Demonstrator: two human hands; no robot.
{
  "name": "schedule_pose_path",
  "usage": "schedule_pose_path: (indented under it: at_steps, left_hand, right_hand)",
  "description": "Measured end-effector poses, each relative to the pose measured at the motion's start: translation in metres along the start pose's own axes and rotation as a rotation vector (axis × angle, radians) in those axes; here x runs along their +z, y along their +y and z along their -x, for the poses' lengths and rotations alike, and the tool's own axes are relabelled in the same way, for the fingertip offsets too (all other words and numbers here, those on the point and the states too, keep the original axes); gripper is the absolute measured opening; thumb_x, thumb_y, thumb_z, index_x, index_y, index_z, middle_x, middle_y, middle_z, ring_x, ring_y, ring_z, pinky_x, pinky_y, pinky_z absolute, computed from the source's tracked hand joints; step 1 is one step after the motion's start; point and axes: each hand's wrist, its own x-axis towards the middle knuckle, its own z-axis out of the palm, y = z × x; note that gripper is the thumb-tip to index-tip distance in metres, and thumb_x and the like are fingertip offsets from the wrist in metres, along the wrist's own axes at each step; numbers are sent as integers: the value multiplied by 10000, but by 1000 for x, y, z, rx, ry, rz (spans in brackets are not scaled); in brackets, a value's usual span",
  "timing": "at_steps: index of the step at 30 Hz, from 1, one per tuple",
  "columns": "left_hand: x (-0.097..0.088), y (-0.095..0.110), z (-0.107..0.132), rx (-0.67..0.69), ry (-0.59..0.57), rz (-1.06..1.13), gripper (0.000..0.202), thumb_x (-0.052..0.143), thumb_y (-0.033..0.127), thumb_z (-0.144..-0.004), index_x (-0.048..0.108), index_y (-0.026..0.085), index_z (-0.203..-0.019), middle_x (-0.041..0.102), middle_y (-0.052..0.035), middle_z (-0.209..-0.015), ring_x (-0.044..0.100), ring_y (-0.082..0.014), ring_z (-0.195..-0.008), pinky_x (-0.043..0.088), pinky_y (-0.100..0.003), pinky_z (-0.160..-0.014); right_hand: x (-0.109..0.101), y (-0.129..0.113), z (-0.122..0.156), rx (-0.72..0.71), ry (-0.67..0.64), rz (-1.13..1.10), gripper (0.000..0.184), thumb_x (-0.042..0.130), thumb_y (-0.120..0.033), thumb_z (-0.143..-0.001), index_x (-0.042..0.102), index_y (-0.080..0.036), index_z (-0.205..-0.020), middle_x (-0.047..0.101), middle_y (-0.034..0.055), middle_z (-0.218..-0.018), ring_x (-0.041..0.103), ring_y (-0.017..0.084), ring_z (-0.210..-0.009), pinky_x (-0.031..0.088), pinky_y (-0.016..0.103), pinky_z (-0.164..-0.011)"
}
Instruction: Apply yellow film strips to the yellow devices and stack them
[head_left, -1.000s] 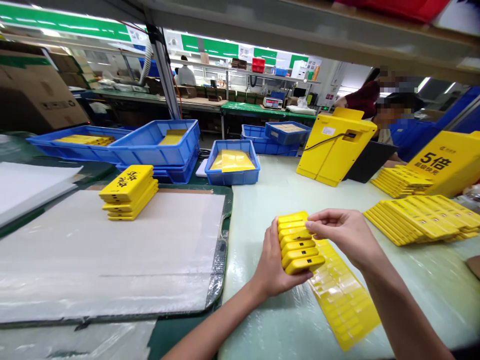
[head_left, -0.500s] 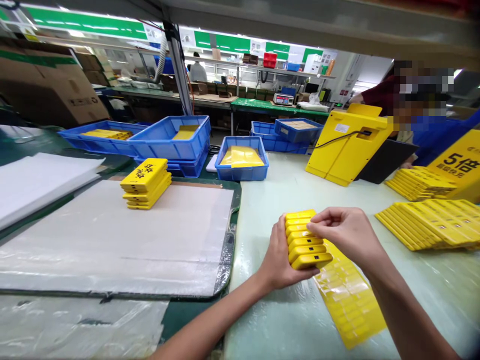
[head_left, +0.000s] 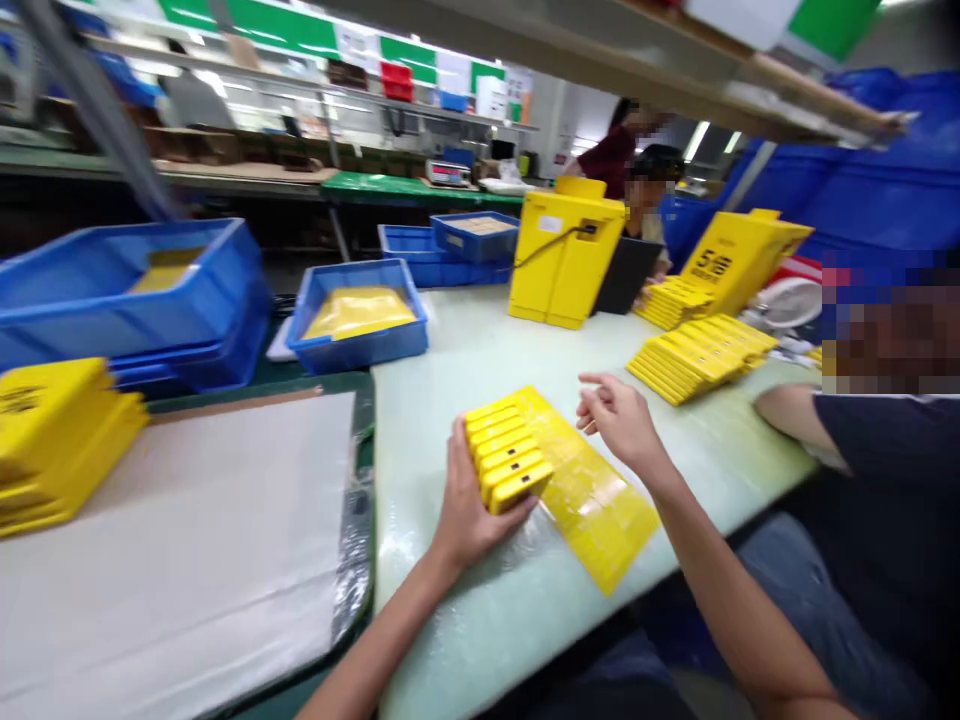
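Yellow plastic cases (head_left: 510, 460) sit stacked in my left hand (head_left: 469, 495), which curls closed around them to keep the row aligned, beside a yellow sheet (head_left: 596, 510) on the tabletop (head_left: 480, 610); my right hand (head_left: 615, 420) hovers open, empty.

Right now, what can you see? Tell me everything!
Table: one, pale green, under the work
Blue crates: at least five, blue, past the table
Yellow stands: two, yellow, far table edge
Yellow stacks: three, yellow, two on the right, one on the left
Yellow sheet: one, yellow, on the table
Co-worker: one, dark shirt, right side
Left hand: one, holding a yellow stack
Right hand: one, open, above the sheet
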Motion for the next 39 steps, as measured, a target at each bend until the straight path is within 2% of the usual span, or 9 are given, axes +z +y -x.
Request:
schedule_pose_path:
  at_steps: [2,4,9,15,20,23,29,34,39]
  left_hand:
    - [-2,-1,-3,-12,9,0,1326,884,632,-754,62,219,-1709,349,-240,-1665,365,-461,-1575,299,-694,-1291]
    - [-4,-1,-5,-34,5,-13,1337,893,625,-745,64,214,-1709,412,-234,-1620,437,-451,-1532,363,-684,-1261]
    - [-12,-4,-7,-56,-29,-71,1366,926,580,-714,58,211,-1703,484,-226,-1563,547,-434,-1447,448,-661,-1213]
    - [-14,-5,-10,-76,-31,-71,1370,942,551,-690,73,235,-1701,557,-187,-1504,622,-406,-1370,519,-625,-1158]
    - [-14,-1,-8,-74,-32,-90,1355,923,567,-716,63,220,-1703,576,-186,-1485,651,-395,-1335,545,-605,-1136]
    - [-13,1,-8,-73,-36,-96,1371,917,587,-720,41,204,-1703,573,-200,-1490,644,-403,-1348,538,-609,-1145]
    - [-10,6,-8,-25,-19,-99,1378,904,612,-736,21,210,-1714,648,-184,-1397,695,-407,-1272,571,-630,-1091]
    - [-9,6,-6,3,3,-86,1345,885,616,-759,27,231,-1721,660,-172,-1387,706,-394,-1253,599,-605,-1059]
    - [-7,2,-1,-50,22,-74,1373,899,648,-719,57,224,-1717,605,-198,-1458,646,-422,-1344,540,-637,-1128]
  right_hand:
    - [-18,38,14,86,160,241,237,565,-226,-932,782,-133,-924,774,98,-844,740,201,-797,553,280,-747]
    - [-30,70,36,176,149,356,180,617,-122,-841,777,-158,-767,789,93,-795,745,216,-801,539,285,-770]
    - [-27,105,88,282,155,331,201,642,-101,-830,827,-172,-863,808,67,-840,762,217,-798,566,286,-781]
    - [-4,98,109,290,190,466,232,647,-104,-890,834,-150,-1019,768,109,-1010,759,247,-942,566,312,-893]
    - [9,84,118,289,148,582,139,663,-107,-923,787,-163,-952,716,129,-1060,707,299,-1052,543,363,-967]
    - [13,78,122,291,143,594,148,650,-89,-931,774,-168,-921,703,132,-1060,683,320,-1076,537,389,-979]
    - [15,68,120,352,135,640,156,688,-129,-951,805,-136,-1054,718,161,-1110,690,338,-1107,530,395,-992]
    - [10,63,112,441,81,723,131,746,-156,-921,829,-139,-1021,750,170,-1094,737,330,-1040,524,378,-901]
    - [17,74,122,454,294,534,224,761,-212,-865,821,-174,-1078,779,115,-1034,766,295,-925,522,369,-817]
